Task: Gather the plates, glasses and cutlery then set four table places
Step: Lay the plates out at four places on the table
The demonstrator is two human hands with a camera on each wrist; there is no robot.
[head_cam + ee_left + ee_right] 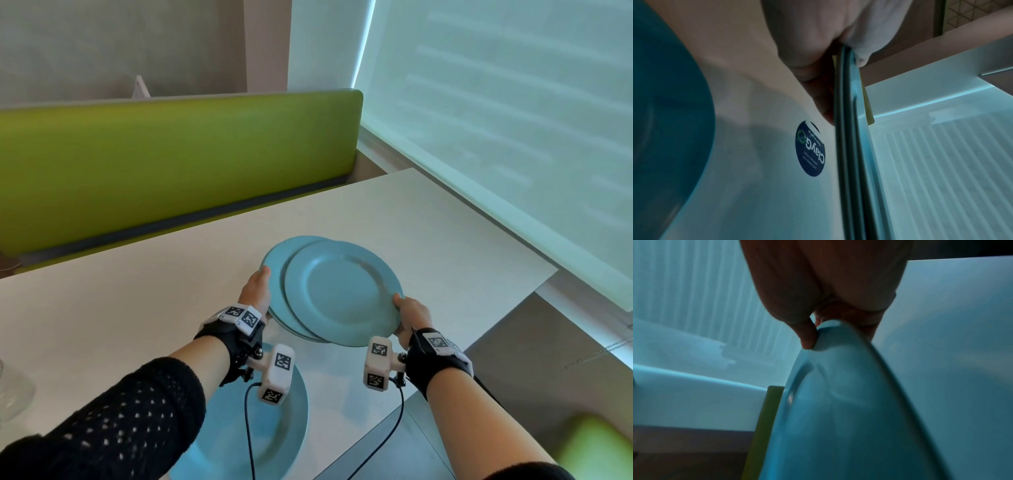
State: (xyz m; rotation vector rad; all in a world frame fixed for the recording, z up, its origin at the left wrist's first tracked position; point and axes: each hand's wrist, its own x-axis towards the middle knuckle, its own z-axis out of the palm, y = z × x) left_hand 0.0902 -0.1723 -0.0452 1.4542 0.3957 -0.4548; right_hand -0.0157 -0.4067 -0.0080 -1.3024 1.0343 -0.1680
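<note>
The right hand [411,317] grips the top plate [342,291], a light blue dinner plate, at its near right rim: the thumb lies on the upper face of the rim and the remaining fingers curl beneath it, as the right wrist view confirms. The left hand [255,291] grips the lower plates [274,270] at their left rim; the left wrist view shows stacked rim edges pinched between the thumb on one side and the fingers on the other, and at least two edges can be distinguished there. The top plate is offset to the right of the lower plates and overlaps most of them, so that only a crescent of the lower plates shows on the left side. Both hands hold this group above the white table [137,308], over its near right portion. A further blue plate [291,411] lies flat on the table at the near edge, below the left wrist and partly hidden by the left forearm. A round dark blue sticker [810,148] is fixed to the table surface near the held plates. A clear glass object [10,394] stands at the far left edge of the table, cut off by the frame. A green upholstered bench [171,154] runs along the far side of the table
</note>
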